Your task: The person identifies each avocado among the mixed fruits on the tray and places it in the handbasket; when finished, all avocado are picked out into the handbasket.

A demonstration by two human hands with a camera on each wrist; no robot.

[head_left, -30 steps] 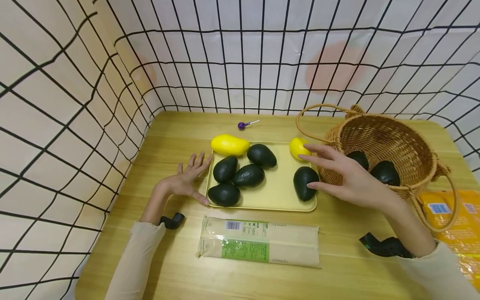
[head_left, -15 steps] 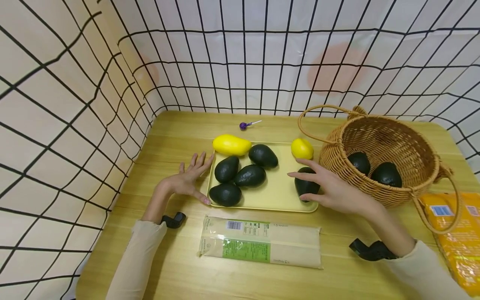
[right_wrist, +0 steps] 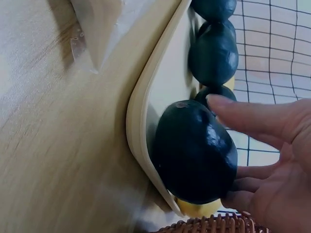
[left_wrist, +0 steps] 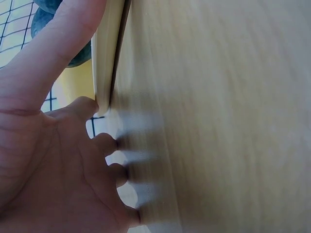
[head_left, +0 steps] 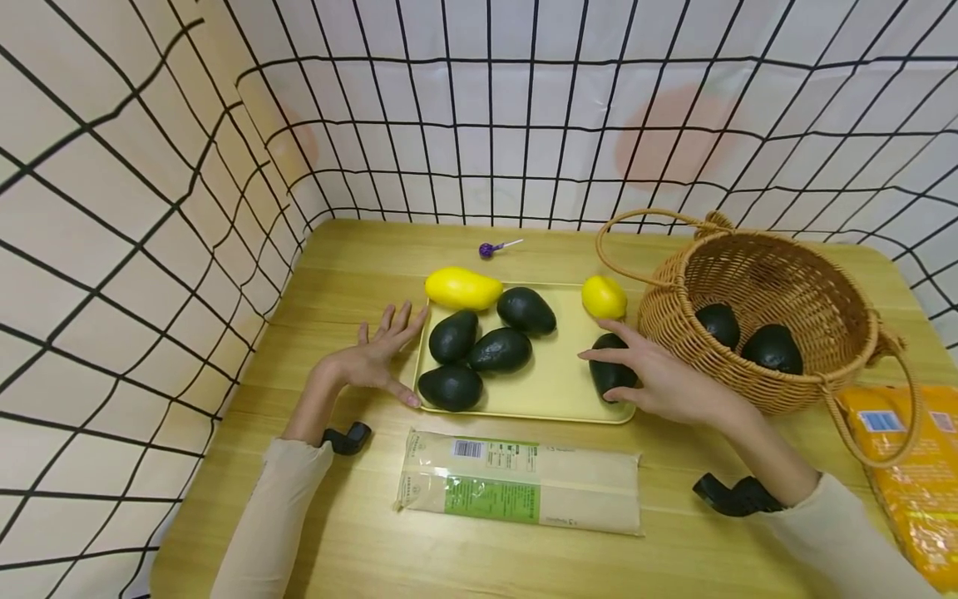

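Observation:
A pale yellow tray (head_left: 565, 391) holds several dark green avocados, four-sided and shallow with a low rim. Around the avocado (head_left: 609, 379) at the tray's right end curls my right hand (head_left: 669, 387), thumb on the near side and fingers on the far side. In the right wrist view, the thumb (right_wrist: 233, 110) and fingers meet this avocado (right_wrist: 189, 150), which sits inside the rim. My left hand (head_left: 370, 362) is spread at the tray's left edge, thumb and index fingertip right at the rim. A yellow mango (head_left: 464, 289) and a lemon (head_left: 603, 297) lie along the far rim.
A wicker basket (head_left: 677, 333) with two avocados (head_left: 772, 349) inside stands right of the tray. A noodle packet (head_left: 587, 491) lies in front. A purple lollipop (head_left: 486, 250) is behind, an orange packet (head_left: 909, 482) at far right. Black wire mesh (head_left: 490, 125) encloses the table.
My right hand has moved left and down from beside the basket onto the avocado at the tray's right end. My left hand stays at the tray's left edge.

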